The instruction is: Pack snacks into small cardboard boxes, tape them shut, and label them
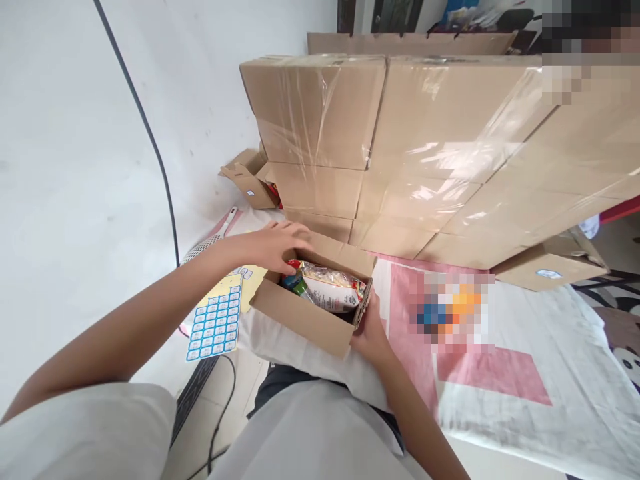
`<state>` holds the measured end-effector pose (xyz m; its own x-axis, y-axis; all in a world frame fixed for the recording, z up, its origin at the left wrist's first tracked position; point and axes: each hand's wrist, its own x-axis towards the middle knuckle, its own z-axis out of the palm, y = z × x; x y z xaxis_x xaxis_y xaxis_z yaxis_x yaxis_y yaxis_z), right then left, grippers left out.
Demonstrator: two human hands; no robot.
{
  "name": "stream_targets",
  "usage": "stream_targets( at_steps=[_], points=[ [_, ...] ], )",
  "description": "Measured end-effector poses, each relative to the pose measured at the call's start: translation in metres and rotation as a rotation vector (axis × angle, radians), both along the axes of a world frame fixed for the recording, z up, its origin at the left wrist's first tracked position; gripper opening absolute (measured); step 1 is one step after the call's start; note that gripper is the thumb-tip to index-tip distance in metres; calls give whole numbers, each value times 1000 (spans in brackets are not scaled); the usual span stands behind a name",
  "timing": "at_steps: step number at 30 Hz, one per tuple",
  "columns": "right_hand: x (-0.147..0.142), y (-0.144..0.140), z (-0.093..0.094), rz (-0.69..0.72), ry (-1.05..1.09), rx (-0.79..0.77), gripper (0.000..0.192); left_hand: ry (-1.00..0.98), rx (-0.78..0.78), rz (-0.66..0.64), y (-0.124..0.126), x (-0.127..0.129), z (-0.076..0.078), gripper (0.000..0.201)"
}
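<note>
An open cardboard box [305, 313] lies before me with its flaps spread, close against my body. Inside it are plastic food packets [333, 288], one white and red with printing, another green and blue at the left end. My left hand [280, 248] is over the box's far left corner, fingers stretched out and apart, the thumb near the packets. With my right hand [371, 333] I grip the box's right end; part of those fingers is hidden behind the cardboard.
Taped cardboard cartons [320, 113] stand stacked behind. Small open boxes lie left [250, 180] and right [550, 263] of them. A blue-bordered sticker sheet [215, 327] and a white perforated tool [225, 227] are at my left. A blurred patch covers something on the pink-white cloth [500, 380].
</note>
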<state>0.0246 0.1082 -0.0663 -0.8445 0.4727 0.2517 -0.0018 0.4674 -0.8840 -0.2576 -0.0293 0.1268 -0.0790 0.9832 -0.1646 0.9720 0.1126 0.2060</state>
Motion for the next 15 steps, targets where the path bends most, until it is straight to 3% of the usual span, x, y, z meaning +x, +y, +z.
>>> stream_targets(
  at_steps=[3,7,10,15],
  points=[
    [1,1,1,17,33,-41,133,-181,78,-87,-6,26,3,52],
    [1,1,1,17,50,-25,134,-196,-38,-199,-15,62,-35,59],
    [0,1,-1,15,55,2,135,-189,-71,-164,-19,67,-55,61],
    [-1,1,-1,5,48,14,134,-199,-68,-164,-17,58,-56,61]
  ],
)
